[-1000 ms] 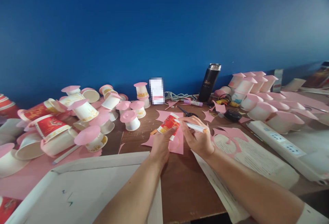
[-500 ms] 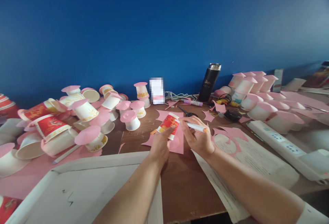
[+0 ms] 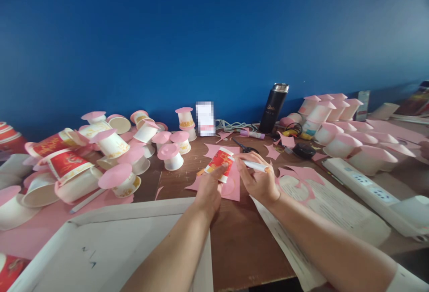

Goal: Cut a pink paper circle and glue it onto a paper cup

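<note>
A red and white paper cup [image 3: 218,163] lies tilted in my left hand [image 3: 210,190], whose fingers are wrapped round its lower part. My right hand [image 3: 259,182] grips a white marker [image 3: 255,165], its tip close to the cup's right edge; whether it touches cannot be made out. Below the cup is a sheet of pink paper [image 3: 235,184] on the brown table [image 3: 248,247]. Black scissors [image 3: 246,147] lie just behind my right hand.
Cups with pink paper tops [image 3: 115,178] crowd the left, with more [image 3: 345,144] at the right. A black bottle [image 3: 274,107] stands by the blue wall. A power strip [image 3: 375,193], printed paper [image 3: 348,207] and a white board [image 3: 134,243] lie nearer.
Both hands keep almost the same pose on the cup and marker. At the far right edge, a blurred pale shape over the cups has moved away, and what looks like fingers shows there.
</note>
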The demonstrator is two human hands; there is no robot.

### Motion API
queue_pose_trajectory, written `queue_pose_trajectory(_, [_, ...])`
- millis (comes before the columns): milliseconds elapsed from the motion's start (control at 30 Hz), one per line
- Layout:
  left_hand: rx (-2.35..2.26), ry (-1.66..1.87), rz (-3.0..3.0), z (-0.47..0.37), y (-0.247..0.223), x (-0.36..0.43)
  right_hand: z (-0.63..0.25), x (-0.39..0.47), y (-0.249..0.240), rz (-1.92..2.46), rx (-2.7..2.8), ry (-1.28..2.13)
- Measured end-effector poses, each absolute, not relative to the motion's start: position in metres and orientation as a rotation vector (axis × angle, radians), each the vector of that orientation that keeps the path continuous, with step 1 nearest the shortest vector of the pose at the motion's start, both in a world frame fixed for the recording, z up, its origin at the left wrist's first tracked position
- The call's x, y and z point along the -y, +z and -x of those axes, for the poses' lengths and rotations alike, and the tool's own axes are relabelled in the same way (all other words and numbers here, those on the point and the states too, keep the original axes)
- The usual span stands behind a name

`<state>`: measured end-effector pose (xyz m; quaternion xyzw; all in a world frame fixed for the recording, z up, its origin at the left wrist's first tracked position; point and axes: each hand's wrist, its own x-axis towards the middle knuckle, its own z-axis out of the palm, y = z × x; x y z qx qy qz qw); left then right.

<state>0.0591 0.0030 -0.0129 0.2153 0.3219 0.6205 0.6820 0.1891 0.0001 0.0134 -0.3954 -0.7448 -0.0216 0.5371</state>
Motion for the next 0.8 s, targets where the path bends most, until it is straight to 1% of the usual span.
queue_pose_trajectory(300, [-0.873, 1.421, -0.619, -0.0579, -0.0196, -0.004, -0.19, -0.0006, 0.0128, 0.957, 1.731, -0.052])
queue_pose_trajectory(800, [-0.842, 1.422, -0.649, -0.0584, -0.0178, -0.0031, -0.1892, -0.0024, 0.0123, 0.975, 1.748, -0.087])
